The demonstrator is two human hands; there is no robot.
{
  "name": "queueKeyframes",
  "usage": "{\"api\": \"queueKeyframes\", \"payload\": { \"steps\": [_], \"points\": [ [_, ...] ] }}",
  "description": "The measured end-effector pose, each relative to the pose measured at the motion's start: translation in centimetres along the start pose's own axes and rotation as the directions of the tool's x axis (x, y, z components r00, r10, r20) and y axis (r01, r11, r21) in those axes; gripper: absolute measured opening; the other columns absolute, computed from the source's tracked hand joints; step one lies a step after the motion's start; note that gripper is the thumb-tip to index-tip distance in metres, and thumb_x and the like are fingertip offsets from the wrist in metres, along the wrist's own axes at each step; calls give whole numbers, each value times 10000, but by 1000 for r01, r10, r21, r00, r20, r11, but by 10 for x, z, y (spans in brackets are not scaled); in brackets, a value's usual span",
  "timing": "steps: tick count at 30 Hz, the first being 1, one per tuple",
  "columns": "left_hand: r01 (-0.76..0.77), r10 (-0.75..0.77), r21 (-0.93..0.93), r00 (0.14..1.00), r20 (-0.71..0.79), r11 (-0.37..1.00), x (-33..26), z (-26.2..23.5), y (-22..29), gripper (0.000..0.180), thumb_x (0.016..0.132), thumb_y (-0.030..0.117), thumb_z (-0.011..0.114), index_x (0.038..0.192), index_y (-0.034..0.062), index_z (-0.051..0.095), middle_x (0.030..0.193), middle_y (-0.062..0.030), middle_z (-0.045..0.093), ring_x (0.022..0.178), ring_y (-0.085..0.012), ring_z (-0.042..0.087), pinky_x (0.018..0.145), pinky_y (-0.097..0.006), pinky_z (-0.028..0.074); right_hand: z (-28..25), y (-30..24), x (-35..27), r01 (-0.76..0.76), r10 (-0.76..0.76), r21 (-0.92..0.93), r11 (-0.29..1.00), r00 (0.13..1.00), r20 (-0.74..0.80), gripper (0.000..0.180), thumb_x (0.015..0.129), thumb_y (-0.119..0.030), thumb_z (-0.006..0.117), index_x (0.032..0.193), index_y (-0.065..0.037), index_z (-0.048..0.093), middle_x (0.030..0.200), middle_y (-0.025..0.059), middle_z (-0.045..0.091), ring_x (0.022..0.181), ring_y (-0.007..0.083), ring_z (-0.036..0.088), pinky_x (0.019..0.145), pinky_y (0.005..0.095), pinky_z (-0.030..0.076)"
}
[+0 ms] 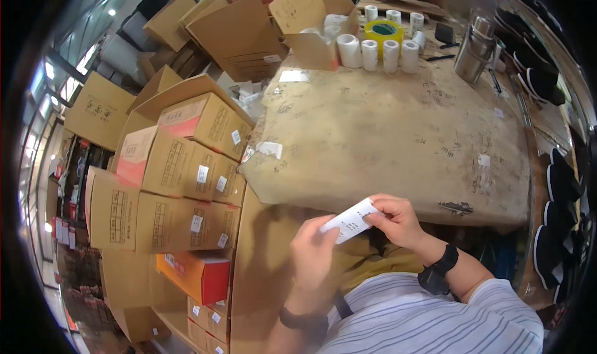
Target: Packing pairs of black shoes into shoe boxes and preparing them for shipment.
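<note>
Paper [349,223] is white and oblong, bearing small dark print.

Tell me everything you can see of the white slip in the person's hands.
The white slip is oblong and looks like paper, with dark print on the face that shows. It is held in the air near the table's close edge, slanting in the picture with its right end higher. The left hand grips its left end and the right hand its right, both thumbs on the printed face. Whether it is one sheet or several layers cannot be told.
</note>
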State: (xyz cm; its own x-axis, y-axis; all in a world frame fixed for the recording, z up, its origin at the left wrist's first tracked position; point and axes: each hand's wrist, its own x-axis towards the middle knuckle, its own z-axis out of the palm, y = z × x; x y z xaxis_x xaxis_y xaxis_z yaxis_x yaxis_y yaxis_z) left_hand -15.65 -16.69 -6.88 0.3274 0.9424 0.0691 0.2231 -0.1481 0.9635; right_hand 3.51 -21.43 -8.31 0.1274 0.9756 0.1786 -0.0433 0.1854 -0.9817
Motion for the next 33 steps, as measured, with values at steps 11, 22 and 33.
{"api": "queueKeyframes", "payload": {
  "steps": [11,22,33],
  "points": [
    [-599,752,519,645,-138,610,-24,-32,-6,186,637,-79,675,711,76,605,781,-63,561,755,-244,546,665,-318,459,48,22,-4,-258,328,351,900,932,-157,195,916,-157,561,947,18,642,853,63,654,726,105,604,636,241,509],
    [120,-144,-111,314,-938,987,-125,-200,-187,275,850,32,596,1114,35,522,815,9,550,674,-82,477,593,-213,379,23,51,-2,-268,397,452,851,891,-218,164,925,-189,555,892,-33,595,822,50,655,703,102,625,569,217,505],
    [-1,344,433,609,-715,901,-50,-107,-126,276,822,30,613,1093,41,560,950,-14,551,811,-123,514,726,-260,437,-10,43,5,-276,415,419,865,862,-290,174,932,-204,542,921,-36,589,863,50,656,724,106,628,590,223,508]
  ]
}}
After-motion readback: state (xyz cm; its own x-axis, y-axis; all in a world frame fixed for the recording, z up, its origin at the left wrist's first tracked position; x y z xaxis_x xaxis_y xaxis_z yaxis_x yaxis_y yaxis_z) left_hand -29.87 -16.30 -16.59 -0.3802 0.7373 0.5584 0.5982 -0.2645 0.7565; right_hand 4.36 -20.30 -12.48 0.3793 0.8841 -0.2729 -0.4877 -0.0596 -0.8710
